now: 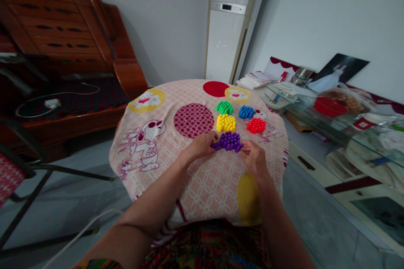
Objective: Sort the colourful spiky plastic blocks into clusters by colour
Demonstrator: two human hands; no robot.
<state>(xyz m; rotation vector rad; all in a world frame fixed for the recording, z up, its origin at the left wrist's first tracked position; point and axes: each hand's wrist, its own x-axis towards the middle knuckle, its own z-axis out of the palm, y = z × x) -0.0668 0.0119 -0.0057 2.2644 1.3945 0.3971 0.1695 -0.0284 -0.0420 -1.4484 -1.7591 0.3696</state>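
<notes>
Small purple plastic pieces (229, 141) with rounded tops stand packed in a cluster on the cloth-covered table. At the cluster's left edge, my left hand (202, 144) has its fingers closed around a purple piece. My right hand (255, 157) pinches at another purple piece on the right edge. Just behind the purple cluster sits a yellow one (226, 123). Similar clusters in green (224, 107), blue (246, 112) and red (256, 125) stand farther back and to the right. My fingers partly hide the pieces they touch.
A patterned tablecloth (170, 151) drapes over the round table. To the right, a glass-topped cabinet (334, 117) carries papers, a red bowl (330, 106) and bags. A wooden bench (63, 42) is at the left, a white cabinet-shaped appliance (224, 42) behind.
</notes>
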